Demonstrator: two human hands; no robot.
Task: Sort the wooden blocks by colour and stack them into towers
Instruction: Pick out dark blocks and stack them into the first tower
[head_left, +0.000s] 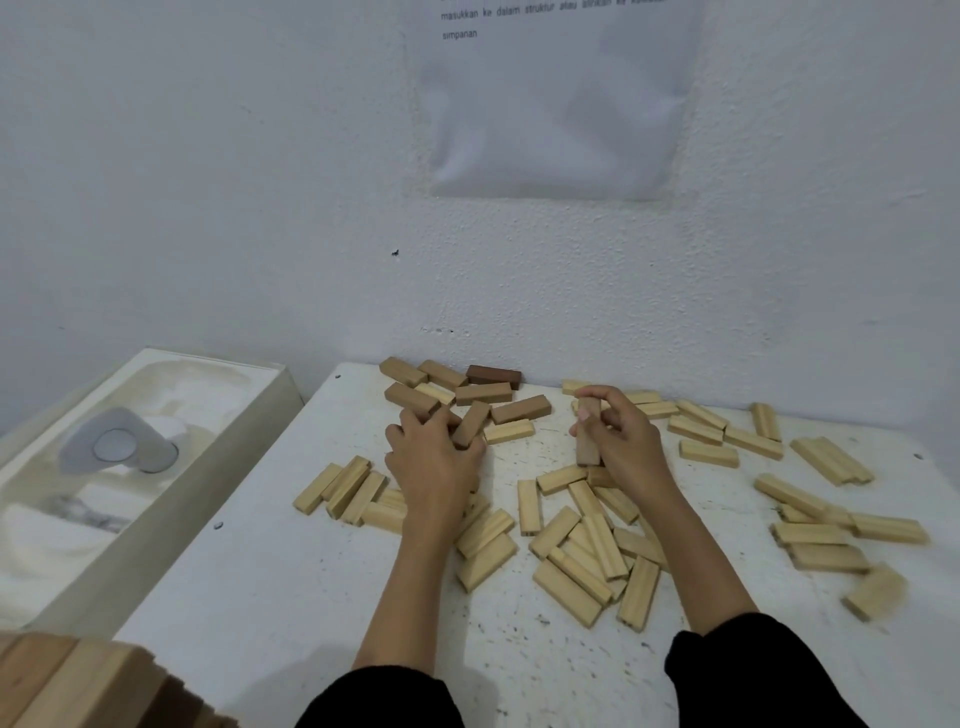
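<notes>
Holding upright brown block, right hand; left hand grips tan block. Risk: similar shades missorted among pale blocks.

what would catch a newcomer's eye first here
Pale blocks lie scattered across the white table, with a darker cluster near the wall. In the middle, the right hand grips an upright block while the left hand holds a brown block.
</notes>
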